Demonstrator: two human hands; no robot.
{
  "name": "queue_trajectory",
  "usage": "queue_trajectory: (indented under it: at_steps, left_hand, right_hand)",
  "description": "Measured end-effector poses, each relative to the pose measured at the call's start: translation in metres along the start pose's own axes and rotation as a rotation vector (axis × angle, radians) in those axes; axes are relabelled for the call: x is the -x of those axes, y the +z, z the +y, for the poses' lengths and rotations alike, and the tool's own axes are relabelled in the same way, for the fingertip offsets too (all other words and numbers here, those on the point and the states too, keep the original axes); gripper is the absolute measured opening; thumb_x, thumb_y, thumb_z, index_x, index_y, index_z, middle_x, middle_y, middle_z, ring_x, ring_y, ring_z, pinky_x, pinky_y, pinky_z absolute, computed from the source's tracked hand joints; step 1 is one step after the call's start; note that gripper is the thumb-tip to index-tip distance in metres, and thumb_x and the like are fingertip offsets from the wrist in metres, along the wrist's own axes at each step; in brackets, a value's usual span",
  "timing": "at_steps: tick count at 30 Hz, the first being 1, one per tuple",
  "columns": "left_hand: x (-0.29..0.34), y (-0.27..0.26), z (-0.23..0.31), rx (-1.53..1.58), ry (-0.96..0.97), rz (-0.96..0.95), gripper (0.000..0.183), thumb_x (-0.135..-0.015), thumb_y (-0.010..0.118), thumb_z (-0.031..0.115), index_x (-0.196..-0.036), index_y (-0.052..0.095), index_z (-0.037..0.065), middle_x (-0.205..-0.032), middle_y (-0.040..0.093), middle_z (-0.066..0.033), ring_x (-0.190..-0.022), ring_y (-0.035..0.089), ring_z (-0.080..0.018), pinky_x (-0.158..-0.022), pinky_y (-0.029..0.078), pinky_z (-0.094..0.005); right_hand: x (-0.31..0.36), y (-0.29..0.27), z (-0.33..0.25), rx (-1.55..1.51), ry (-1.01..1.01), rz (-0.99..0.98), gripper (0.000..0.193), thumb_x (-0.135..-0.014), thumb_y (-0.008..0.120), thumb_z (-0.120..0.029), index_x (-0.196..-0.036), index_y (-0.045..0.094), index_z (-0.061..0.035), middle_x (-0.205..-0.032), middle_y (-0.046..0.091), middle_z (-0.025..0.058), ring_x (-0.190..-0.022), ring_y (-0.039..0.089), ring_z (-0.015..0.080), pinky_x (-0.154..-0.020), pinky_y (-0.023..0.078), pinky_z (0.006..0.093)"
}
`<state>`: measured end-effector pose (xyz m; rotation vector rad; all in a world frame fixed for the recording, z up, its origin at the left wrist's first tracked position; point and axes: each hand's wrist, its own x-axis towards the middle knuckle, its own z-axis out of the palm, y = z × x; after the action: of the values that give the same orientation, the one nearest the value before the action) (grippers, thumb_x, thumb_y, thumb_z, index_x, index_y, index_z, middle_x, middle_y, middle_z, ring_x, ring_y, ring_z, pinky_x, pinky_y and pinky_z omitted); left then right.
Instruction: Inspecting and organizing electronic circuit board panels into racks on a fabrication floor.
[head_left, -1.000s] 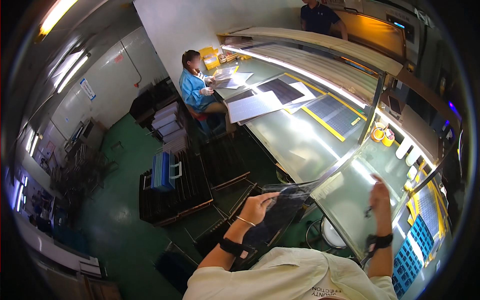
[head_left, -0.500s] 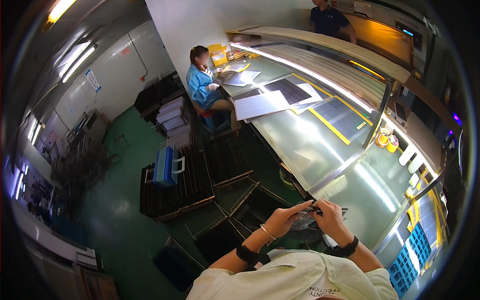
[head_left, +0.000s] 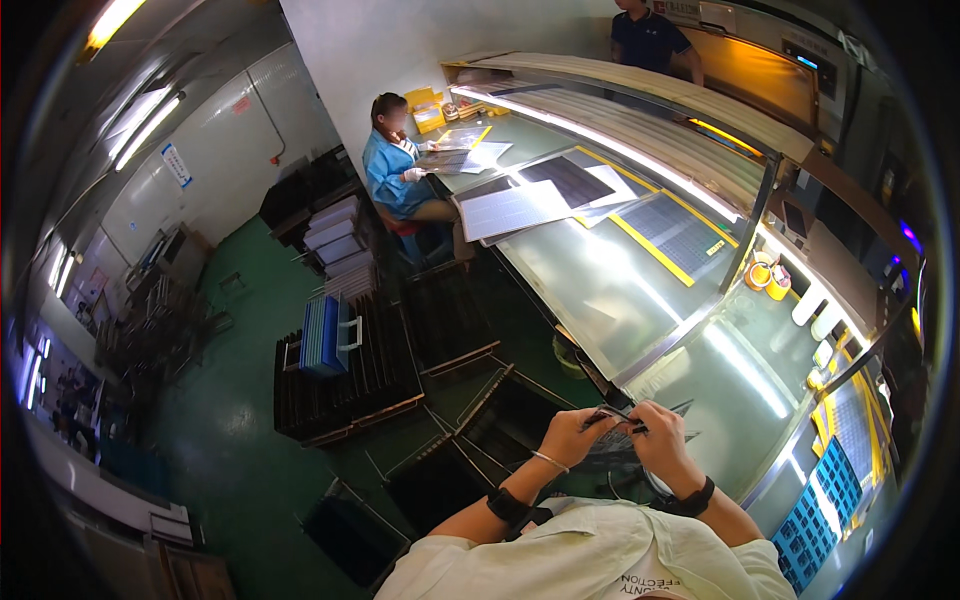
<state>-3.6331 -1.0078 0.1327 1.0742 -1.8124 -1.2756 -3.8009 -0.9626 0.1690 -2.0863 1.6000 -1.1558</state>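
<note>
Hands (head_left: 566, 437) pinch a thin, dark, bowed piece (head_left: 611, 412).

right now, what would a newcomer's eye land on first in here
Probably the bright light tube running over the long table, upper right of centre. Next, at lower middle, the left hand and right hand hold a dark thing between them. Farther left, a blue box sits on a dark stack.

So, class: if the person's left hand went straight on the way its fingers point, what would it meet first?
Past the dark thin piece it holds, the left hand would probably meet the right hand first, though depth is hard to judge.
</note>
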Motion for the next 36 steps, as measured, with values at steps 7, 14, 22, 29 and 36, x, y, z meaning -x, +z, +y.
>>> queue_trajectory:
  at_steps: [7,14,22,29,36]
  left_hand:
    - [-0.006,-0.013,-0.003,-0.285,0.032,0.204,0.023,-0.08,0.062,0.023,-0.086,0.065,0.002,-0.072,0.063,-0.0163,-0.062,0.062,-0.025,-0.057,0.046,-0.0295]
    - [-0.003,-0.021,-0.016,-0.27,0.037,0.265,0.021,-0.08,0.062,0.02,-0.091,0.065,0.003,-0.077,0.064,-0.0161,-0.068,0.064,-0.0249,-0.061,0.048,-0.0283]
    - [-0.003,-0.002,-0.005,-0.179,0.16,0.095,0.019,-0.081,0.06,0.015,-0.096,0.064,0.004,-0.073,0.063,-0.0145,-0.063,0.063,-0.0206,-0.059,0.047,-0.0265]
    - [0.003,-0.002,-0.002,-0.12,0.087,0.076,0.019,-0.083,0.059,0.018,-0.095,0.064,0.004,-0.068,0.063,-0.0114,-0.056,0.057,-0.0121,-0.053,0.044,-0.0249]
    - [-0.002,0.003,-0.007,-0.077,0.028,0.123,0.022,-0.082,0.058,0.028,-0.088,0.066,0.008,-0.059,0.059,-0.0125,-0.052,0.059,-0.0247,-0.05,0.044,-0.0289]
  right_hand:
    - [-0.002,-0.017,0.034,0.058,-0.002,0.152,0.038,-0.065,0.045,0.013,-0.097,0.059,0.0005,-0.078,0.051,0.0141,-0.066,0.057,0.0272,-0.064,0.047,0.033]
    - [-0.007,-0.084,0.033,-0.473,0.55,0.147,0.03,-0.093,0.037,-0.021,-0.098,0.06,-0.0019,-0.081,0.058,0.0061,-0.06,0.048,0.0118,-0.058,0.04,0.0245]
    - [-0.012,0.009,-0.003,-0.303,0.142,-0.061,0.023,-0.074,0.059,-0.002,-0.097,0.058,-0.0021,-0.082,0.056,0.0118,-0.071,0.055,0.021,-0.062,0.042,0.029]
    - [-0.009,0.019,0.005,-0.331,0.209,0.019,0.012,-0.068,0.058,0.006,-0.079,0.056,0.0011,-0.074,0.057,0.0125,-0.064,0.057,0.0231,-0.058,0.045,0.0286]
    - [-0.01,0.023,0.005,-0.272,0.02,0.155,0.013,-0.067,0.057,0.008,-0.078,0.055,0.0014,-0.079,0.054,0.0127,-0.068,0.056,0.0255,-0.059,0.045,0.029]
